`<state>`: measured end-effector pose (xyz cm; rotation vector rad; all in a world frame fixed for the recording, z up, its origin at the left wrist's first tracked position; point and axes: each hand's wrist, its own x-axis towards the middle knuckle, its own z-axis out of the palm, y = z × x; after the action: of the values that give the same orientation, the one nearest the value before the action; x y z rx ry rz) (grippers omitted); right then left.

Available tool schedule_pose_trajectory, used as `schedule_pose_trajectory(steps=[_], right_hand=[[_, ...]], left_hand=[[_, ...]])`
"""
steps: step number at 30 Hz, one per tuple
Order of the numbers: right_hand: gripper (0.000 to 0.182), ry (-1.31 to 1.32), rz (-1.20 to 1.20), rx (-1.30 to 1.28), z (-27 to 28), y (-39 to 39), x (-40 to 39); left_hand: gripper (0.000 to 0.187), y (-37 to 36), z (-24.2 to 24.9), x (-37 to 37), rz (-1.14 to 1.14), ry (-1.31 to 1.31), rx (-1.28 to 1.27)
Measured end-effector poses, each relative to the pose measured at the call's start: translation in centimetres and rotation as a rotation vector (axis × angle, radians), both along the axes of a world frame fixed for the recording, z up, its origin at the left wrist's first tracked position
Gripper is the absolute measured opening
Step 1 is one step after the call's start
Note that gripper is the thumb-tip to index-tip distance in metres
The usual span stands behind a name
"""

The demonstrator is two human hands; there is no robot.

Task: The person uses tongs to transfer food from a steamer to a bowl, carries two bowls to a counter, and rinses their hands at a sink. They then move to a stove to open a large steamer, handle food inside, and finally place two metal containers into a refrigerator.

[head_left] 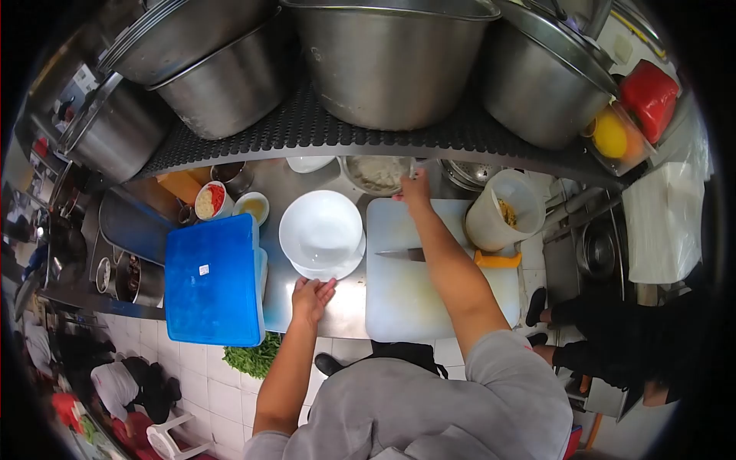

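Note:
A white bowl [320,226] stands on the steel counter, with another white dish [337,271] showing under its lower edge. My left hand [313,299] is just below that dish, fingers loosely curled and apart, palm partly up, holding nothing visible. Beyond the cutting board, my right hand [415,188] has its fingers closed at the right rim of a metal bowl [376,175] with pale, whitish contents. A knife with a yellow handle [497,261] lies across the white cutting board [406,295], its blade partly hidden beneath my right forearm.
A blue-lidded container [215,280] stands left, near a cup of red and pale pieces [212,201]. At right is a tall white tub [502,211]. Large steel pots [395,69] crowd the overhead shelf. Greens [253,356] lie below the counter. Another person [613,337] stands right.

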<state>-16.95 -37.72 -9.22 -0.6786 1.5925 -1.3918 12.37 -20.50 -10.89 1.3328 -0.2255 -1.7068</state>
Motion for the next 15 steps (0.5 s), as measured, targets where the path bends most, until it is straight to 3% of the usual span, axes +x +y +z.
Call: schedule_pose_trajectory(steps=[5, 11, 14, 15], right_hand=[[0.043, -0.224, -0.18, -0.065, 0.5, 1.6, -2.2], [0.039, -0.444, -0.186, -0.119, -0.3, 4.8, -2.9], [0.033, -0.168, -0.062, -0.135, -0.9, 8.5, -2.7], [0.03, -0.183, 0.028, -0.085, 0.5, 10.4, -2.3]], left_hand=[[0.025, -4.1, 0.5, -1.1, -0.019, -0.113, 0.009], [0.032, -7.7, -0.3, -1.5, -0.136, -0.083, -0.019], [0.041, -6.0, 1.2, -2.3, -0.185, -0.042, -0.069], [0.042, -5.2, 1.8, -2.5, -0.191, -0.037, -0.073]])
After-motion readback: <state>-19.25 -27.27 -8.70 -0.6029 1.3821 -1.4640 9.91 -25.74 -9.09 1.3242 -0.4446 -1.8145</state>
